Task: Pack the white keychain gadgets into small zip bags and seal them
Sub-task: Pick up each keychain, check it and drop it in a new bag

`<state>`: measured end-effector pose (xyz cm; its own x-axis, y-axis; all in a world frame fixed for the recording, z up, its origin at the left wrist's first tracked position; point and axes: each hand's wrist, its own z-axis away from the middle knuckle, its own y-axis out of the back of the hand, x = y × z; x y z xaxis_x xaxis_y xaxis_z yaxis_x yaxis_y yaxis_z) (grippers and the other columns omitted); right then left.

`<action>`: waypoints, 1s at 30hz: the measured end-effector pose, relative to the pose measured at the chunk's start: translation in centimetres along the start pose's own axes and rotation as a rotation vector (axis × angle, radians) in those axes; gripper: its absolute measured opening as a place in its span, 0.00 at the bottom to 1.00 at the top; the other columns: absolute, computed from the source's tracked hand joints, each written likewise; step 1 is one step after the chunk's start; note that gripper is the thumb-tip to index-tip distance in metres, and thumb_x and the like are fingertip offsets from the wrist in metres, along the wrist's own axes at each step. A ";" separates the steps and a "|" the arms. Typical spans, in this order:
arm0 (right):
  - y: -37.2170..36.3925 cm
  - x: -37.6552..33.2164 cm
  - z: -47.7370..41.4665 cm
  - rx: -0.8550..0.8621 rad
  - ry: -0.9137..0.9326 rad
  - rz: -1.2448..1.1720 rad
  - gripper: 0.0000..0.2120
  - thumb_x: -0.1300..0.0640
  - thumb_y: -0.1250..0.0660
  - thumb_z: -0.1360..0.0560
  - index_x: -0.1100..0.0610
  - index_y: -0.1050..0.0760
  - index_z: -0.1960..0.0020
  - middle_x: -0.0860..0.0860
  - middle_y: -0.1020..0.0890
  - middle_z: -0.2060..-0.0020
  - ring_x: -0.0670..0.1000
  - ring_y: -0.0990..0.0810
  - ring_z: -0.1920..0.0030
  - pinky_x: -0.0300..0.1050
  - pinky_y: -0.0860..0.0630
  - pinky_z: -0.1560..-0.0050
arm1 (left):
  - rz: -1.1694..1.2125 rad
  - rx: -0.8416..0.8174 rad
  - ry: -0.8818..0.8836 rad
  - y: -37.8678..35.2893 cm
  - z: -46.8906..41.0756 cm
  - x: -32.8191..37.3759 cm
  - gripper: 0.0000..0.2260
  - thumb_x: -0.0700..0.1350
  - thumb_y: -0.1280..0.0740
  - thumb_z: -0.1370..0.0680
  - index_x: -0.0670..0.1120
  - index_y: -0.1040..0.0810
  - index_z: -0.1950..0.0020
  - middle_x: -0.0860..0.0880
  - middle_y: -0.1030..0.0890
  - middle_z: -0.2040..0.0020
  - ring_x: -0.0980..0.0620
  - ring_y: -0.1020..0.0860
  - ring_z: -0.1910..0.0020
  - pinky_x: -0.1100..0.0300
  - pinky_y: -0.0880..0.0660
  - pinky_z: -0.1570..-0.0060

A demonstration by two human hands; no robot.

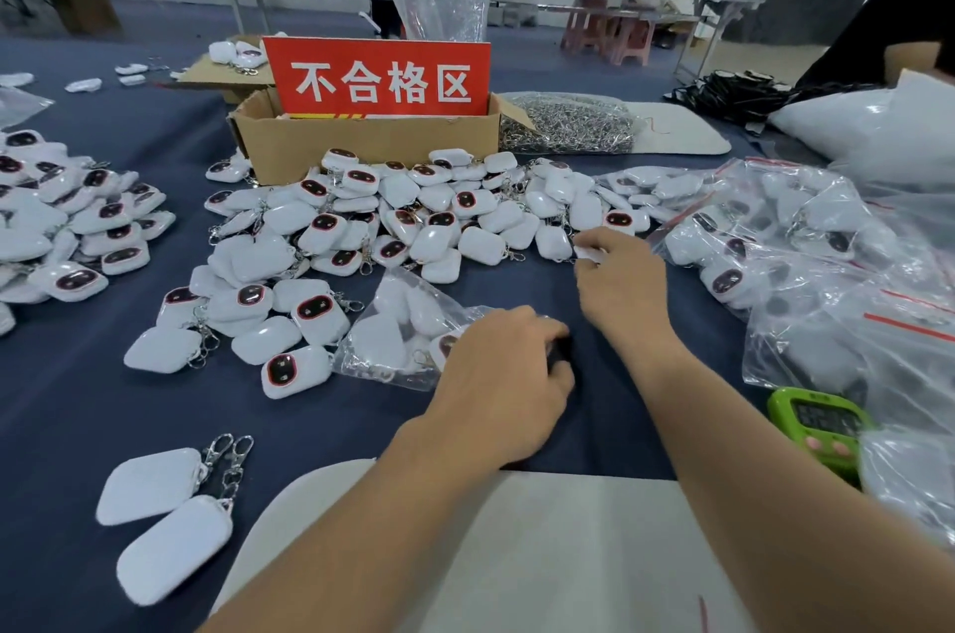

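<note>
Bag (393, 338) in left grip (506, 374), gadget (589, 252) in right grip (620, 281)

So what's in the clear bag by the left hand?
White keychain gadgets with metal clips show through the zip bag. The left hand covers its right end, so that part is hidden.

Blue table (77, 400), gadget heaps (413, 219), cardboard box (372, 141), green timer (821, 426)

Gadgets (429, 242) heaped; zip bag (393, 338) seemingly filled.
</note>
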<state>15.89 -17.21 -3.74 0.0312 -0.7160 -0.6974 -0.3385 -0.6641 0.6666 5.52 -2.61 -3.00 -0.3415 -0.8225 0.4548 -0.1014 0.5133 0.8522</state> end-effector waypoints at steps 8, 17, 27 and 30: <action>1.5 -0.2 3.1 0.116 -0.141 -0.110 0.19 0.64 0.40 0.20 0.49 0.18 0.38 0.50 0.15 0.44 0.51 0.19 0.44 0.38 0.30 0.49 | 0.171 0.013 -0.074 -0.2 0.7 0.8 0.11 0.48 0.36 0.25 0.55 0.16 0.47 0.58 0.25 0.55 0.58 0.29 0.52 0.61 0.35 0.54; 3.9 0.5 7.9 0.085 -0.188 -0.088 0.23 0.68 0.41 0.23 0.47 0.17 0.39 0.48 0.15 0.48 0.51 0.19 0.53 0.34 0.30 0.60 | 0.058 0.168 0.390 7.2 -1.5 -6.0 0.20 0.33 0.35 0.25 0.57 0.15 0.48 0.62 0.18 0.55 0.59 0.20 0.52 0.64 0.26 0.48; 5.6 -0.9 12.4 0.077 -0.138 -0.198 0.19 0.66 0.39 0.20 0.47 0.16 0.44 0.41 0.14 0.49 0.40 0.18 0.47 0.20 0.32 0.52 | 0.195 -0.010 0.352 8.6 -1.4 -9.0 0.21 0.38 0.30 0.24 0.55 0.19 0.33 0.62 0.21 0.51 0.67 0.24 0.54 0.78 0.31 0.57; 5.7 -1.4 12.9 0.061 -0.100 -0.158 0.19 0.66 0.38 0.21 0.47 0.15 0.44 0.40 0.13 0.51 0.43 0.18 0.47 0.26 0.29 0.50 | 0.228 0.131 0.379 10.0 -1.5 -9.6 0.19 0.32 0.34 0.23 0.53 0.15 0.42 0.59 0.16 0.51 0.66 0.21 0.53 0.75 0.27 0.55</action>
<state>1.82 -17.19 -2.32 -0.0042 -0.5764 -0.8171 -0.3936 -0.7502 0.5312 9.15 10.06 1.54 -0.0058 -0.7043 0.7098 -0.1892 0.6978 0.6909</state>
